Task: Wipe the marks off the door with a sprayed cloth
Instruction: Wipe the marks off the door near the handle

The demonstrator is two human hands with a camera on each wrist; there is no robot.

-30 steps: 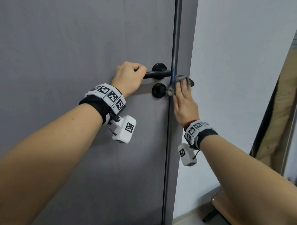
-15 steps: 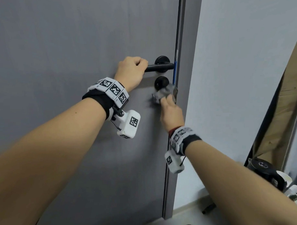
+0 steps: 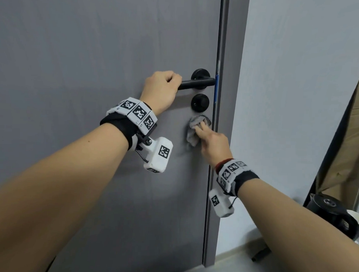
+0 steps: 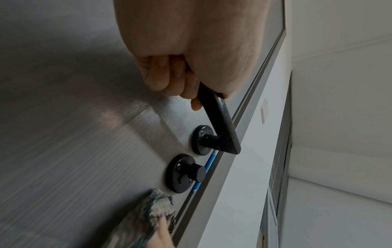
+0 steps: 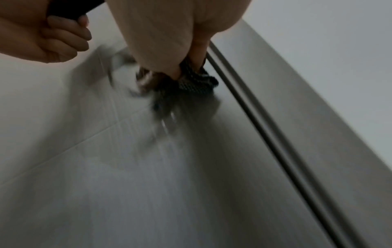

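A grey door (image 3: 85, 61) fills the left of the head view. My left hand (image 3: 162, 88) grips the black lever handle (image 3: 198, 84), and the left wrist view shows its fingers (image 4: 163, 78) curled round the bar (image 4: 220, 120). Below the handle sits a round black lock knob (image 3: 199, 102). Just under the knob, my right hand (image 3: 210, 141) presses a grey cloth (image 3: 195, 128) against the door face, close to the door's edge. In the right wrist view the cloth (image 5: 195, 82) is bunched under the fingertips. A blue strip (image 3: 216, 88) runs along the door edge by the handle.
The grey door frame (image 3: 224, 157) and a pale wall (image 3: 298, 99) stand right of the door. A black kettle-like object (image 3: 332, 214) sits at the lower right, and a wooden board (image 3: 353, 131) leans by the right edge. Pale floor (image 3: 231, 266) shows below.
My right hand has carried the cloth from the door's edge beside the handle down and left onto the door face below the lock knob. The left hand stays on the handle.
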